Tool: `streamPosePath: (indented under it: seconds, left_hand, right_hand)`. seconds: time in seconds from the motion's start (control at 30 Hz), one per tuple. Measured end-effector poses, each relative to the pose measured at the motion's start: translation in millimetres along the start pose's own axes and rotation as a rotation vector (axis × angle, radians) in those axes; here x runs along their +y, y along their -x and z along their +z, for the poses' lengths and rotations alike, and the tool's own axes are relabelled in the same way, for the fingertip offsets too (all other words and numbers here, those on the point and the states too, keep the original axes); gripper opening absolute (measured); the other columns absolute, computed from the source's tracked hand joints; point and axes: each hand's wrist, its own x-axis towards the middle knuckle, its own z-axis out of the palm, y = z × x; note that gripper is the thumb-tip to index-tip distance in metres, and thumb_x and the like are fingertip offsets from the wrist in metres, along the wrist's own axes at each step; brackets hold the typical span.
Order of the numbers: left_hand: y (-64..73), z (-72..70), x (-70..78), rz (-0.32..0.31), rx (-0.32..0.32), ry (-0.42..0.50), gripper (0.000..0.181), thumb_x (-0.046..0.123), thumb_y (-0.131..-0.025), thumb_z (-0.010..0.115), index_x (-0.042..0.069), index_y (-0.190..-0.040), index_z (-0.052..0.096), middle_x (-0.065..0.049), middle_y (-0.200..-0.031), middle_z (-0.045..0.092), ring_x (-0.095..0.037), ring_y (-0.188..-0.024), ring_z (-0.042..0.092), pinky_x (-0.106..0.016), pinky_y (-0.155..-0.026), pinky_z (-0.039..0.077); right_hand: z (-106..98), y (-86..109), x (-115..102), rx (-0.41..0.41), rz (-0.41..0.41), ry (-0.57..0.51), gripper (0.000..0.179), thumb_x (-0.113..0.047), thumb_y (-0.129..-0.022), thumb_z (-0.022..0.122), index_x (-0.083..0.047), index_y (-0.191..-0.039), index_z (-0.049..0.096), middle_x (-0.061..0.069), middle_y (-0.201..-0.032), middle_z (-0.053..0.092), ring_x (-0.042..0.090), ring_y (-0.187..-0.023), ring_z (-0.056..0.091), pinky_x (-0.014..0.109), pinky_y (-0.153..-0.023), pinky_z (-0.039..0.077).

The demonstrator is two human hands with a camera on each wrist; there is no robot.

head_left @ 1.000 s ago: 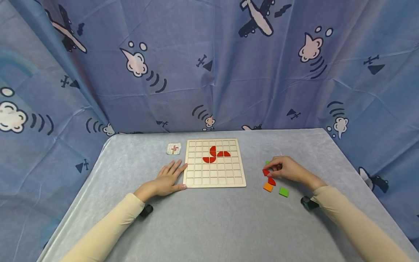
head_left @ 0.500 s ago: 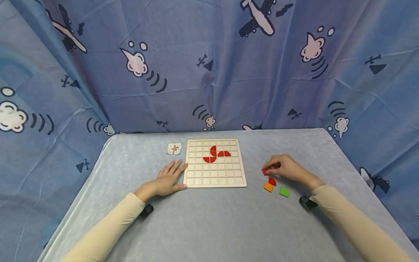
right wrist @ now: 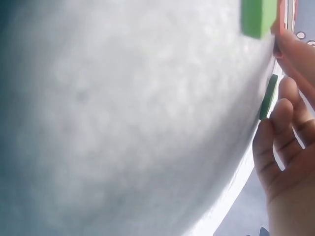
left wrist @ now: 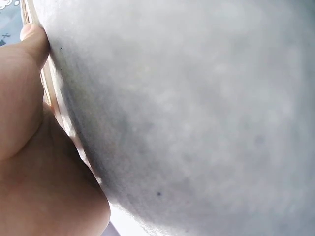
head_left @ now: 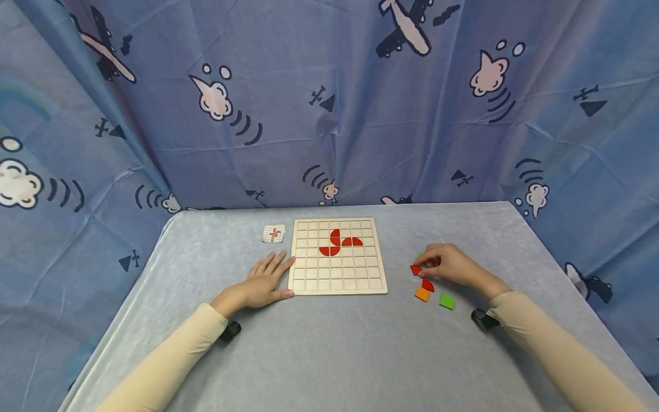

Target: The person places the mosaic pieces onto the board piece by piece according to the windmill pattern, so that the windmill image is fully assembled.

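My left hand lies flat with fingers spread, its fingertips and thumb touching the left edge of a wooden grid board. Several red quarter-round pieces sit in the board's cells. To the right of the board, my right hand pinches a red piece between thumb and forefinger, low over the table. Close by lie another red quarter-round piece and an orange square piece. A green piece is mostly hidden behind the right fingers; the right wrist view shows a green piece beside them.
A small pattern card with a printed grid lies left of the board. One green square piece is nearer the front, right of the orange one. A grey cloth covers the table, and a blue printed curtain hangs behind.
The red piece at my right fingertips has shifted slightly left, and the right hand moved very little with it. My left hand and the board look unchanged.
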Motion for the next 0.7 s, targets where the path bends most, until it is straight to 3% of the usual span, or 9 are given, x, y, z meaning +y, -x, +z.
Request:
streamPosePath:
  seconds: [0.27, 0.7]
  left_hand:
    - [0.1, 0.0, 0.1, -0.001, -0.002, 0.003, 0.083, 0.053, -0.099, 0.051, 0.021, -0.161, 0.005, -0.010, -0.169, -0.007, -0.038, -0.156, -0.008, -0.064, -0.122, 0.002]
    - [-2.7, 3.4, -4.7, -0.006, 0.004, -0.006, 0.084, 0.053, -0.099, 0.051, 0.022, -0.161, 0.005, -0.010, -0.169, -0.007, -0.038, -0.156, -0.007, -0.065, -0.121, 0.002]
  right_hand:
    - [2.2, -1.5, -2.4, 0.028, 0.007, 0.018, 0.019, -0.022, -0.080, 0.083, -0.017, -0.099, 0.078, -0.004, -0.076, 0.057, 0.005, -0.066, 0.047, 0.020, -0.059, 0.040]
    - [14.5, -12.5, -13.0, 0.126, 0.053, -0.055, 0.020, -0.022, -0.080, 0.083, -0.015, -0.098, 0.078, -0.001, -0.076, 0.059, 0.009, -0.065, 0.048, 0.021, -0.058, 0.040]
